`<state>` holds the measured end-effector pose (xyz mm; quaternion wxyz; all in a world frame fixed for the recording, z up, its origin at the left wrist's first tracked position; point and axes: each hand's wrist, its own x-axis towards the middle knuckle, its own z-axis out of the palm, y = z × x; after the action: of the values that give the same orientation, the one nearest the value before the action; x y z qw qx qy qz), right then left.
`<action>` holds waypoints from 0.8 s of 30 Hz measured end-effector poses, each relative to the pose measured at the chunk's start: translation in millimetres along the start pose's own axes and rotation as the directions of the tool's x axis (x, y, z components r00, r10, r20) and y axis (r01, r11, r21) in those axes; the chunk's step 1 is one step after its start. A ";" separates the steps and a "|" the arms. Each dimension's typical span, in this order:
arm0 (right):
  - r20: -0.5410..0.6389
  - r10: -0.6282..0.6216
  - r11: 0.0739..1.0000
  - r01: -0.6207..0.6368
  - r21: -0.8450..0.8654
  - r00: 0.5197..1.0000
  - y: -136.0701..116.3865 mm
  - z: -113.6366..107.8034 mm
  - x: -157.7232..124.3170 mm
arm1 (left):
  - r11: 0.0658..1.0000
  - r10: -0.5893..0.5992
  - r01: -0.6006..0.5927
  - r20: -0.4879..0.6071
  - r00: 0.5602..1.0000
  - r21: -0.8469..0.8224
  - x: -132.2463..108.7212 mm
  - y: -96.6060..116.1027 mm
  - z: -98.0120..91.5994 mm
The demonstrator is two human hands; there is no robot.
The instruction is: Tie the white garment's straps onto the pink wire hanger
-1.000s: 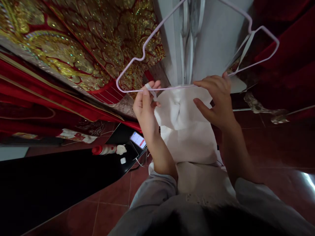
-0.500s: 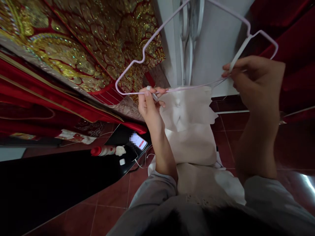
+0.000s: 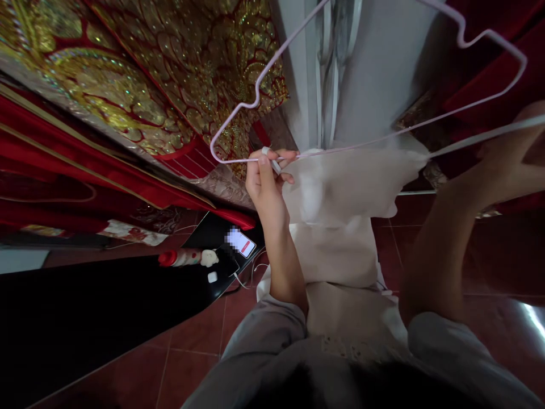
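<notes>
My left hand (image 3: 269,184) is closed on the lower bar of a thin pale-pink hanger (image 3: 258,91), near its left corner. A short piece of white strap shows between its fingers. Below the bar hangs a cream garment with thin straps (image 3: 340,193), its upper edge spread out toward the right. From that garment's right corner a white strap (image 3: 468,141) runs taut, off the hanger, to my right hand (image 3: 522,156). That hand is blurred at the right edge of the view, closed on the strap, its fingertips partly hidden.
Red and gold sequinned garments (image 3: 170,74) hang at the left, dark red cloth (image 3: 481,68) at the right. On a black table (image 3: 106,318) lie a lit phone (image 3: 242,243), a red-capped bottle (image 3: 183,257) and a white case (image 3: 212,277). White door handles (image 3: 327,85) stand behind the hanger.
My right hand has moved right and outward, drawing the strap away from the hanger's right shoulder and stretching the garment's top. The hanger has shifted slightly right with my left hand still on it.
</notes>
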<state>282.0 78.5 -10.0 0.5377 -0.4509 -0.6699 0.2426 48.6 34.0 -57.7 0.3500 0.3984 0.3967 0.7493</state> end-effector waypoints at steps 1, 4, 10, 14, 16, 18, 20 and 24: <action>0.006 -0.005 1.000 0.006 -0.013 1.000 -1.0 4.7 -6.7 | 1.000 -0.005 0.005 0.002 1.000 -0.010 -0.4 -1.5 1.1; 0.008 -0.018 0.997 0.018 -0.070 1.000 3.8 13.7 -25.2 | 0.999 0.004 -0.004 0.006 1.000 -0.041 -1.5 -3.9 3.7; -0.069 -0.187 0.972 0.175 -0.158 0.980 30.6 10.5 -39.8 | 1.000 -0.003 0.004 -0.015 1.000 0.026 3.3 -3.8 -11.8; -0.098 -0.212 0.966 0.194 -0.171 0.972 34.5 10.7 -38.8 | 0.982 0.182 -0.151 -0.331 0.926 0.117 17.6 -7.4 -43.0; -0.096 -0.200 0.967 0.181 -0.179 0.975 34.3 12.4 -38.0 | 0.960 0.279 -0.242 -0.417 0.865 0.140 27.4 -7.5 -56.7; -0.082 -0.207 0.967 0.191 -0.169 0.975 34.6 14.0 -37.7 | 0.925 0.381 -0.355 -0.332 0.863 0.139 37.4 -3.8 -64.1; -0.069 -0.221 0.967 0.209 -0.148 0.973 35.4 15.0 -38.0 | 0.886 0.454 -0.434 -0.120 0.883 0.161 46.3 5.4 -64.2; -0.073 -0.200 0.972 0.188 -0.143 0.977 37.1 16.3 -42.0 | 0.871 0.375 -0.428 0.235 0.897 0.241 58.7 39.3 -50.5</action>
<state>280.1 62.5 -66.0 0.5556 -0.4288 -0.7017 0.1229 -29.5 50.1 -23.3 0.1594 0.5850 0.3756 0.7009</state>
